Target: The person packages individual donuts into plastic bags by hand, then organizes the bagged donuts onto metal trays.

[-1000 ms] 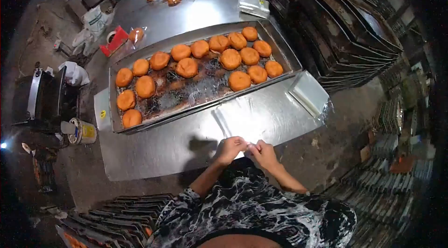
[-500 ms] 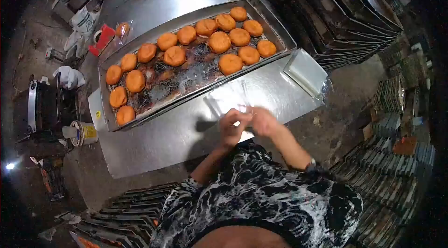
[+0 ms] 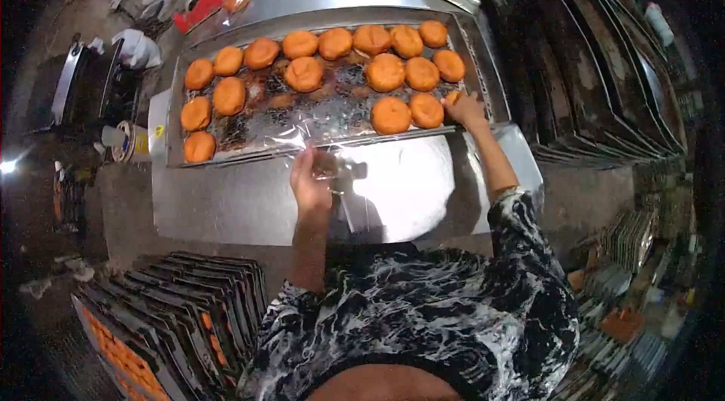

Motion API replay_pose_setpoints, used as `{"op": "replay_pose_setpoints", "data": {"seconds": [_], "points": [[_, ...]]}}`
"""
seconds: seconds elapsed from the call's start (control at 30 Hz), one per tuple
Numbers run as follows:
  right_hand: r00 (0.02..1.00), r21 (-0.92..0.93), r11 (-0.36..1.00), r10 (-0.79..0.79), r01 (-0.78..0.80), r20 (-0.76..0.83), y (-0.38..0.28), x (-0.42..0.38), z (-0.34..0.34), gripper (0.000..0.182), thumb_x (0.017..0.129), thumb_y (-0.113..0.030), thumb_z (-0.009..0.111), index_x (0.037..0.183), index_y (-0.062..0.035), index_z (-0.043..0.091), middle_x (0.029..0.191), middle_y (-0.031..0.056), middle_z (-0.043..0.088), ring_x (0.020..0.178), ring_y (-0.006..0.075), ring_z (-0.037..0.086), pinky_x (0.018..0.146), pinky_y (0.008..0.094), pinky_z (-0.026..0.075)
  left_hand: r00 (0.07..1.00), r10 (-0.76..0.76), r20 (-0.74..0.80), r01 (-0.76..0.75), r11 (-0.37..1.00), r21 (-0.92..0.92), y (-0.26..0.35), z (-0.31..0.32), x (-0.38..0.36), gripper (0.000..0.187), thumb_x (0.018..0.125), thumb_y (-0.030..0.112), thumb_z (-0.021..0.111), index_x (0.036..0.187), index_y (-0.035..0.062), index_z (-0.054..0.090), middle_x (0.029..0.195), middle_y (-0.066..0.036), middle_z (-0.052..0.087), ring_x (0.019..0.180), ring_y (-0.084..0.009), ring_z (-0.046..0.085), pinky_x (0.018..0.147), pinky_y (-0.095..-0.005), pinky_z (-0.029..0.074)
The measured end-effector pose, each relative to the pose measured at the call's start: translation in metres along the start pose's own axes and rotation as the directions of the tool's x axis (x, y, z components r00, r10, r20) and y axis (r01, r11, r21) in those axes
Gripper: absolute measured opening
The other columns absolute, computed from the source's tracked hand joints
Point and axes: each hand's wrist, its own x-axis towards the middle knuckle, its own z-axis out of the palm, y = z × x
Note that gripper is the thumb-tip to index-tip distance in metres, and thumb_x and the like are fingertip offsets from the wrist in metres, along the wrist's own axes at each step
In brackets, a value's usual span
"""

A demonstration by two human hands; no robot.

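We log: left hand (image 3: 310,183) pinching clear bag (image 3: 343,174), frame centre; thin, slippery, hold at mouth. Right hand (image 3: 466,109) closing on bun (image 3: 451,98), soft; cup sides.

From where I watch, my right hand (image 3: 464,109) covers most of a bun (image 3: 451,98) at the tray's (image 3: 326,16) four o'clock corner. The clear bag (image 3: 332,167) in my left hand (image 3: 310,183) blurs into glare; its opening is untellable.
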Motion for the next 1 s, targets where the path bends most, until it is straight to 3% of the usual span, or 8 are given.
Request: {"op": "replay_pose_setpoints", "data": {"seconds": [0.23, 0.33, 0.43, 0.5, 0.67, 0.73, 0.8, 1.0], "points": [[0.818, 0.504, 0.674, -0.562, 0.541, -0.126, -0.073, -0.024, 0.018, 0.041, 0.063, -0.018, 0.063, 0.102, -0.0064, 0.056, 0.085, 0.0219, 0.059, 0.083, 0.0337, 0.057, 0.075, 0.0372, 0.046, 0.999, -0.017, -0.048, 0.015, 0.998, -0.057, 0.026, -0.032, 0.008, 0.028, 0.085, 0.016, 0.048, 0.111, 0.005, 0.045, 0.091, -0.002, 0.052, 0.087, -0.0156, 0.05, 0.078, -0.0367, 0.043], [0.783, 0.3, 0.767, -0.615, 0.567, 0.093, -0.104, -0.051, 0.03, 0.083, 0.063, -0.03, 0.07, 0.131, -0.0112, 0.025, 0.125, 0.0257, 0.033, 0.116, 0.0424, 0.031, 0.097, 0.044, 0.027, 0.998, -0.014, -0.059, 0.008, 0.996, -0.09, 0.04, -0.024, 0.011, 0.031, 0.084, 0.015, 0.048, 0.114, 0.0072, 0.044, 0.094, -0.003, 0.051, 0.093, -0.0181, 0.049, 0.083, -0.0408, 0.042], [0.769, 0.243, 0.741, -0.638, 0.626, -0.037, -0.132, -0.061, 0.021, 0.086, 0.062, -0.036, 0.07, 0.13, -0.0089, 0.025, 0.119, 0.0257, 0.039, 0.113, 0.043, 0.034, 0.095, 0.0453, 0.029, 0.993, 0.078, -0.094, -0.092, 0.984, -0.154, 0.06, -0.017, 0.01, 0.022, 0.082, 0.015, 0.049, 0.101, 0.0053, 0.049, 0.089, -0.004, 0.052, 0.089, -0.0216, 0.052, 0.084, -0.045, 0.043], [0.52, 0.228, 0.477, -0.831, 0.849, -0.198, -0.158, -0.059, 0.032, 0.081, 0.061, -0.038, 0.07, 0.127, -0.0086, 0.032, 0.116, 0.024, 0.041, 0.108, 0.0433, 0.038, 0.093, 0.0447, 0.032, 0.986, 0.1, -0.132, -0.121, 0.979, -0.165, 0.073, -0.019, 0.013, 0.02, 0.081, 0.015, 0.05, 0.097, 0.0049, 0.05, 0.089, -0.004, 0.052, 0.089, -0.0228, 0.052, 0.084, -0.0459, 0.042], [0.714, 0.42, 0.636, -0.699, 0.647, -0.042, -0.178, -0.076, 0.008, 0.067, 0.061, -0.033, 0.068, 0.117, -0.0047, 0.045, 0.106, 0.0194, 0.049, 0.097, 0.0375, 0.044, 0.085, 0.0403, 0.036, 0.979, 0.182, -0.092, -0.199, 0.947, -0.251, 0.1, -0.029, 0.036, 0.021, 0.077, 0.014, 0.053, 0.095, 0.0055, 0.047, 0.091, -0.005, 0.05, 0.089, -0.0245, 0.05, 0.083, -0.0442, 0.044], [0.62, 0.494, 0.375, -0.501, 0.784, -0.604, -0.172, -0.138, -0.021, 0.068, 0.061, -0.033, 0.069, 0.117, -0.0032, 0.046, 0.106, 0.0184, 0.05, 0.092, 0.0347, 0.047, 0.085, 0.0373, 0.036, 0.959, 0.196, -0.206, -0.247, 0.932, -0.264, 0.11, -0.032, 0.038, 0.023, 0.075, 0.017, 0.053, 0.094, 0.0044, 0.047, 0.094, -0.007, 0.05, 0.092, -0.0278, 0.051, 0.085, -0.0456, 0.042], [0.391, 0.336, 0.203, -0.545, 0.92, -0.741, -0.181, -0.183, -0.055, 0.072, 0.058, -0.032, 0.071, 0.118, -0.0017, 0.044, 0.105, 0.0176, 0.051, 0.088, 0.0327, 0.048, 0.085, 0.0333, 0.036, 0.975, 0.168, -0.149, -0.208, 0.923, -0.323, 0.095, -0.025, 0.037, 0.033, 0.075, 0.019, 0.049, 0.104, 0.0043, 0.045, 0.105, -0.01, 0.049, 0.102, -0.0311, 0.047, 0.089, -0.0447, 0.039], [0.537, 0.502, 0.226, -0.54, 0.835, -0.649, -0.186, -0.23, -0.06, 0.086, 0.057, -0.022, 0.075, 0.126, 0.0032, 0.029, 0.109, 0.0174, 0.052, 0.093, 0.0294, 0.051, 0.081, 0.0348, 0.04, 0.925, 0.095, 0.367, -0.043, 0.988, -0.147, 0.066, 0.017, -0.009, 0.046, 0.082, 0.025, 0.036, 0.123, 0.0032, 0.035, 0.117, -0.014, 0.046, 0.107, -0.0269, 0.045, 0.093, -0.0371, 0.034]]}}
